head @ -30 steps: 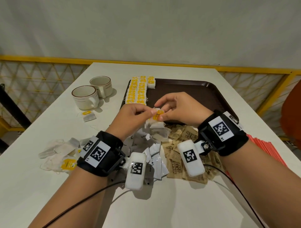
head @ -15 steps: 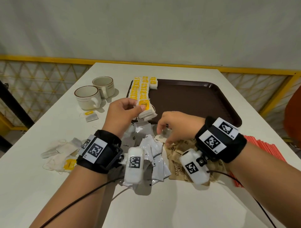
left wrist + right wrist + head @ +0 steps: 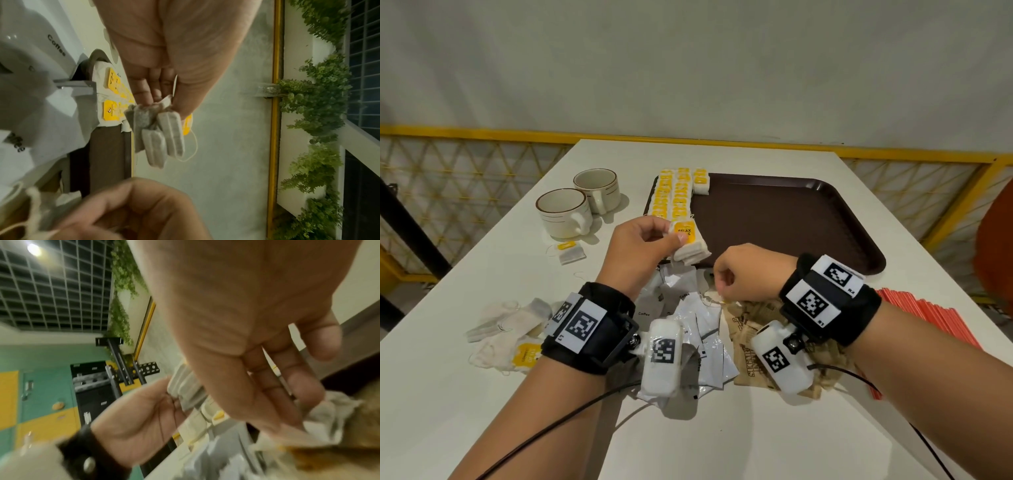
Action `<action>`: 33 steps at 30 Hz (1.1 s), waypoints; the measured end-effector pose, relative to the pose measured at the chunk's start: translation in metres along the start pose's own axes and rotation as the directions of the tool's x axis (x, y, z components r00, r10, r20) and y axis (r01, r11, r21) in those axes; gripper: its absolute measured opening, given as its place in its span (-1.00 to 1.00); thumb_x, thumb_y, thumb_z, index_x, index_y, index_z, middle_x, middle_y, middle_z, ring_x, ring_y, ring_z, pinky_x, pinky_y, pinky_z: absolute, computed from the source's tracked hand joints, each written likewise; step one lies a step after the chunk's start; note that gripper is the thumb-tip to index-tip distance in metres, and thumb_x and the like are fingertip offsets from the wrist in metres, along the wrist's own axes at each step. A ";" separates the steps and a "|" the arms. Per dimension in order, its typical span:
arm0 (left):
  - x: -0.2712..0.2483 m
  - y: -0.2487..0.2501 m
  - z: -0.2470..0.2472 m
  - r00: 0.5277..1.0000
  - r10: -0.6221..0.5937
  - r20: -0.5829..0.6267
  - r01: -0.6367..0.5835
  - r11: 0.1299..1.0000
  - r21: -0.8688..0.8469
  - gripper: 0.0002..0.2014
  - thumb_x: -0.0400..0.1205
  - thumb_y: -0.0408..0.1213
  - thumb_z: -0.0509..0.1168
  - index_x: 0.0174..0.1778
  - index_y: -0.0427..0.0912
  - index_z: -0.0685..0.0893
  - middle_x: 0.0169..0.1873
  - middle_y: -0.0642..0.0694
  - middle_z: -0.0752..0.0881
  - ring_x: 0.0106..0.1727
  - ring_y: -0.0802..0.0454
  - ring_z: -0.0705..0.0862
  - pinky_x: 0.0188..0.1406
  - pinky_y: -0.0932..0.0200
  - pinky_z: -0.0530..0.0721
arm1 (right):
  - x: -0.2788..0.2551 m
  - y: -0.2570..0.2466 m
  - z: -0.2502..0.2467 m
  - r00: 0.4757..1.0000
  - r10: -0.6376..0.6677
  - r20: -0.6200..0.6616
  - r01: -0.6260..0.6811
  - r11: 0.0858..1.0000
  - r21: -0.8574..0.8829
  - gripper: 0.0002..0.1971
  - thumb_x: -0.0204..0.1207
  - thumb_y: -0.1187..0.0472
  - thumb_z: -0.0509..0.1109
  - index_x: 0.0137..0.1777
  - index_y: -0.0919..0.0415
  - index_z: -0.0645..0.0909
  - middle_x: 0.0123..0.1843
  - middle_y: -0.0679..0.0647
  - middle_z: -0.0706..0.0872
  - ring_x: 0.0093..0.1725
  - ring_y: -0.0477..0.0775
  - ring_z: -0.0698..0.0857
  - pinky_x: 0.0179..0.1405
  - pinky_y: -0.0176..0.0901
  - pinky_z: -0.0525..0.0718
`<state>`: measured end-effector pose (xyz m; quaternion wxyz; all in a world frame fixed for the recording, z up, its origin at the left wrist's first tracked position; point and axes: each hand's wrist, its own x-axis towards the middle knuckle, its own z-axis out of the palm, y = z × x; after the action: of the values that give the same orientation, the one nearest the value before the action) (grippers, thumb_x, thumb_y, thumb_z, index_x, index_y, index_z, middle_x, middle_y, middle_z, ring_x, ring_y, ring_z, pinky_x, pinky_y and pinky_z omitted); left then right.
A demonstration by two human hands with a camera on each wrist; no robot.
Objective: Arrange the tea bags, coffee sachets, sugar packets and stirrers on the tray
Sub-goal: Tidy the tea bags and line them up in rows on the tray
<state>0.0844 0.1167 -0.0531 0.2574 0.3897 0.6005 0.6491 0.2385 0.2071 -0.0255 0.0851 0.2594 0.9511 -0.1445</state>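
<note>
Your left hand (image 3: 643, 246) pinches a small bunch of soft paper tea bags (image 3: 690, 248) with a yellow tag just above the near-left corner of the smooth brown tray (image 3: 791, 219). Your right hand (image 3: 746, 270), fingers curled, pinches a crumpled tea bag (image 3: 329, 410) just short of the tray's near edge, over glossy white coffee sachets (image 3: 702, 329).

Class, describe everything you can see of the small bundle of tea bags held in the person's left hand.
The bundle of tea bags is a few pale, papery filter bags bunched together, greyish contents showing through. A yellow tag printed "RELAX" lies on top, and a thin string loops below. The left hand pinches it at one end between thumb and fingers, holding it in the air, above the near left corner of the brown tray.
</note>
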 end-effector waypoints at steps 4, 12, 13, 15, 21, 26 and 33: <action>0.002 0.003 0.001 1.000 0.014 -0.024 -0.014 1.000 -0.015 -0.86 0.49 -0.45 0.46 -0.32 -0.18 0.66 -0.47 0.07 0.70 -0.44 0.25 0.63 -0.39 0.40 0.58 | -0.007 0.013 -0.023 0.988 0.009 -0.152 0.037 0.954 0.299 -0.91 0.53 0.27 0.35 -0.17 0.21 0.66 -0.09 0.06 0.78 -0.23 -0.01 0.73 -0.23 -0.15 0.68; 0.057 0.029 0.012 0.999 0.010 0.035 -0.015 0.988 0.155 -0.89 0.50 -0.36 0.48 -0.24 -0.21 0.66 -0.36 -0.04 0.64 -0.54 0.28 0.52 -0.54 0.40 0.51 | 0.013 0.039 -0.064 0.947 0.266 -0.182 0.153 0.124 0.980 -0.89 0.66 0.43 0.19 -0.07 0.28 0.48 -0.17 0.26 0.70 -0.14 0.21 0.84 -0.34 -0.17 0.79; 0.070 0.031 0.014 0.999 -0.003 0.054 -0.006 0.986 0.169 -0.89 0.49 -0.39 0.48 -0.22 -0.26 0.66 -0.37 -0.07 0.64 -0.56 0.28 0.53 -0.52 0.38 0.53 | 0.020 0.045 -0.068 0.942 0.274 -0.195 0.179 0.083 0.980 -0.88 0.65 0.46 0.19 -0.08 0.28 0.48 -0.16 0.26 0.70 -0.11 0.20 0.83 -0.26 -0.15 0.80; 0.098 0.032 0.019 0.995 -0.043 0.085 0.026 0.980 0.196 -0.88 0.48 -0.46 0.48 -0.24 -0.31 0.64 -0.41 -0.13 0.62 -0.59 0.26 0.55 -0.51 0.37 0.57 | 0.034 0.056 -0.072 0.935 0.281 -0.215 0.203 0.070 0.977 -0.88 0.61 0.50 0.23 -0.08 0.30 0.48 -0.05 0.33 0.72 -0.10 0.17 0.83 -0.17 -0.15 0.81; 0.171 0.023 0.034 0.972 -0.155 0.179 0.069 0.907 0.416 -0.78 0.48 -0.50 0.48 -0.38 -0.24 0.57 -0.45 -0.21 0.64 -0.53 0.10 0.65 -0.41 0.27 0.74 | 0.075 0.085 -0.077 0.943 0.245 -0.226 0.072 0.513 0.855 -0.75 0.40 0.59 0.43 -0.10 0.23 0.64 0.09 0.33 0.74 0.05 0.18 0.74 0.19 0.00 0.71; 0.212 0.014 0.049 0.909 -0.292 0.298 0.065 0.804 0.591 -0.80 0.46 -0.52 0.48 -0.36 -0.24 0.61 -0.41 -0.22 0.70 -0.46 0.03 0.74 -0.17 0.11 0.80 | 0.109 0.104 -0.076 0.943 0.257 -0.209 -0.047 0.728 0.684 -0.80 0.30 0.45 0.56 -0.20 0.13 0.74 -0.11 0.22 0.81 -0.11 0.15 0.79 0.02 0.04 0.77; 0.240 0.006 0.057 0.841 -0.378 0.387 -0.034 0.677 0.736 -0.83 0.45 -0.51 0.49 -0.37 -0.21 0.68 -0.41 -0.17 0.72 -0.52 0.13 0.72 -0.30 0.26 0.77 | 0.143 0.099 -0.065 0.961 0.245 -0.128 -0.077 0.680 0.729 -0.85 0.41 0.42 0.52 -0.23 0.20 0.63 -0.19 0.25 0.70 -0.21 0.12 0.69 -0.10 -0.05 0.72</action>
<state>-0.0030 0.3413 -0.0015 0.2961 0.5548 0.7496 0.2064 0.1622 0.3762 -0.0206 -0.1136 0.3689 0.7956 -0.4669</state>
